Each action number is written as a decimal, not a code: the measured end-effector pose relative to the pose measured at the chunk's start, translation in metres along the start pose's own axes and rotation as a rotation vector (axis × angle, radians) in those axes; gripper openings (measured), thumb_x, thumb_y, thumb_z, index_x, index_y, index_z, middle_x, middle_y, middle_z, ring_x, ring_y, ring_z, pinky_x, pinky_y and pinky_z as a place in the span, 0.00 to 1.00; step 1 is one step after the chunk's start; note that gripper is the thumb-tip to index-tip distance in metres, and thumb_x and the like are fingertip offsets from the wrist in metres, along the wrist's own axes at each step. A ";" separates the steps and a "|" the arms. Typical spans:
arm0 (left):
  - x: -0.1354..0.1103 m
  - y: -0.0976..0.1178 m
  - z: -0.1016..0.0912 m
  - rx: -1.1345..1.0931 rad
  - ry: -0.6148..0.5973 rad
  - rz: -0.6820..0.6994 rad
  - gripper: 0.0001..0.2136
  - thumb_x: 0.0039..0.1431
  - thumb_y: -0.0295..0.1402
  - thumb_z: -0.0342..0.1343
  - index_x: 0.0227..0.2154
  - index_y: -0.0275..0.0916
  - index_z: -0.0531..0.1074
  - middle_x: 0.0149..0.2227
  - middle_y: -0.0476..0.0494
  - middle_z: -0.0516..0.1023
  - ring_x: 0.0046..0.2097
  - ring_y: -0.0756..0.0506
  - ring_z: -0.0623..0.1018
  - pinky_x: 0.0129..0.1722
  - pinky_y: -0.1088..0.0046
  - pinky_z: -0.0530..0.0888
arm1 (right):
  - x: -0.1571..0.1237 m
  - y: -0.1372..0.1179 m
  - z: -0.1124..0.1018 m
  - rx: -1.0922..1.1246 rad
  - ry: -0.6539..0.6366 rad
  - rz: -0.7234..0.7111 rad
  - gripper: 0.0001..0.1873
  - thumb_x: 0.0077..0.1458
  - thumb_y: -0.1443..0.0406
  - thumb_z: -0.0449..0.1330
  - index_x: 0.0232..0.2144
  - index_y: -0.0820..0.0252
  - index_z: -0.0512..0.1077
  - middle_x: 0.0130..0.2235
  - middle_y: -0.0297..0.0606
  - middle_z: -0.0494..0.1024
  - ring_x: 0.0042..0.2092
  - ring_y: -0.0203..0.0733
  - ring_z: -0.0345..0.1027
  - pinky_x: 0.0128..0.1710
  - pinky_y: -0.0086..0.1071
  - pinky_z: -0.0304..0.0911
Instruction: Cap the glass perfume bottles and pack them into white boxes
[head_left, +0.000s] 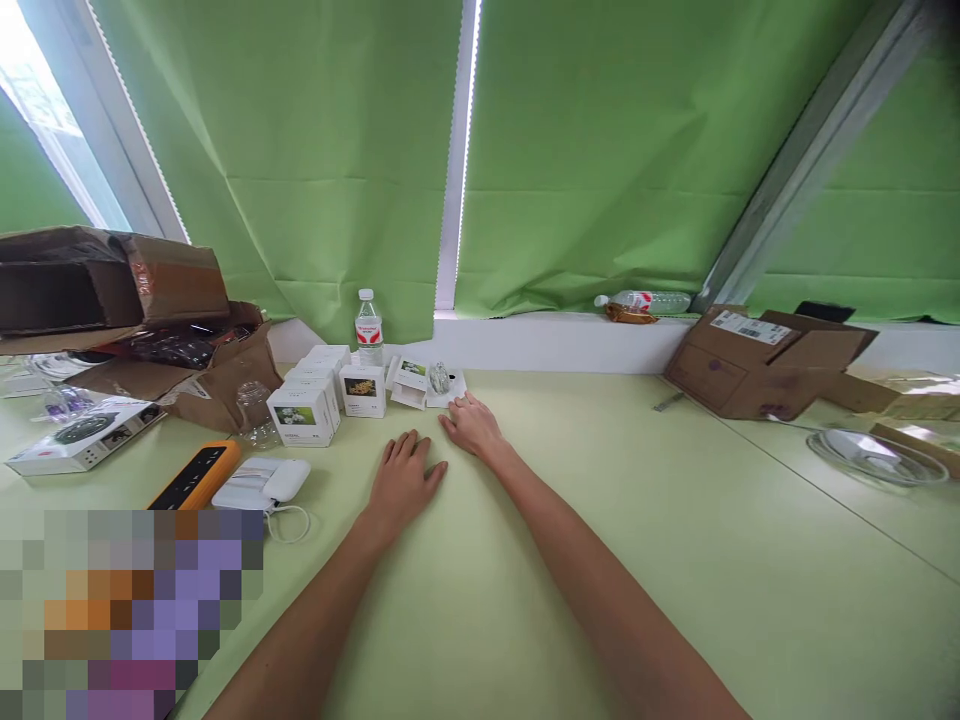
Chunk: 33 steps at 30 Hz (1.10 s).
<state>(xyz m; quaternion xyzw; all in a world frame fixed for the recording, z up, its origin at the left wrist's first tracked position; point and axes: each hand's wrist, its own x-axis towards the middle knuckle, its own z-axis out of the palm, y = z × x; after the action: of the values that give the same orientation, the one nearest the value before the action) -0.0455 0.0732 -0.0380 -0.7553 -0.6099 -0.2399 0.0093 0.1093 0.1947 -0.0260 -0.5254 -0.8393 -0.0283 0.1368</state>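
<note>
My left hand (403,476) lies flat on the pale green table (600,520), fingers stretched out, holding nothing. My right hand (471,423) rests a little farther ahead, fingers extended and touching a white card (448,388) that carries a small clear object (439,377). Several small white boxes (315,398) with flower pictures stand just beyond my left hand. An opened white box (409,381) lies next to the card.
A water bottle (368,329) stands behind the boxes; another bottle (645,301) lies on the sill. Cardboard boxes (112,280) pile up at the left and a flattened one (750,360) at the right. An orange device (196,474), a white charger (262,483) and a clear lid (870,455) lie nearby.
</note>
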 end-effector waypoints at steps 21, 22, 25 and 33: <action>-0.006 0.007 -0.033 -0.432 0.277 -0.205 0.19 0.64 0.46 0.42 0.45 0.39 0.69 0.51 0.40 0.72 0.54 0.41 0.71 0.53 0.64 0.67 | -0.107 0.016 -0.057 -0.105 -0.054 -0.070 0.20 0.63 0.58 0.48 0.36 0.61 0.78 0.41 0.46 0.80 0.49 0.50 0.69 0.57 0.40 0.54; -0.006 0.008 -0.033 -0.448 0.276 -0.225 0.19 0.64 0.46 0.42 0.47 0.39 0.68 0.52 0.39 0.71 0.54 0.41 0.71 0.52 0.64 0.67 | -0.114 0.016 -0.060 -0.108 -0.056 -0.076 0.20 0.63 0.57 0.49 0.35 0.61 0.78 0.41 0.46 0.80 0.49 0.51 0.69 0.57 0.41 0.54; -0.006 0.009 -0.031 -0.517 0.234 -0.309 0.23 0.64 0.49 0.40 0.52 0.38 0.64 0.55 0.37 0.69 0.53 0.41 0.72 0.48 0.65 0.69 | -0.133 0.018 -0.066 -0.110 -0.065 -0.099 0.19 0.62 0.57 0.50 0.35 0.59 0.78 0.40 0.45 0.81 0.50 0.51 0.68 0.56 0.41 0.54; -0.003 0.003 -0.027 -0.560 0.064 -0.361 0.22 0.59 0.47 0.48 0.50 0.38 0.67 0.36 0.41 0.80 0.39 0.41 0.78 0.37 0.68 0.69 | -0.161 0.017 -0.084 -0.017 -0.146 -0.107 0.21 0.61 0.57 0.51 0.23 0.55 0.77 0.31 0.41 0.81 0.43 0.47 0.72 0.47 0.36 0.60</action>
<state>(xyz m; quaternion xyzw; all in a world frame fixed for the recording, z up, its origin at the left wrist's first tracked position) -0.0531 0.0618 -0.0141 -0.6003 -0.6436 -0.4197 -0.2221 0.2072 0.0456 0.0114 -0.4817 -0.8736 -0.0045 0.0689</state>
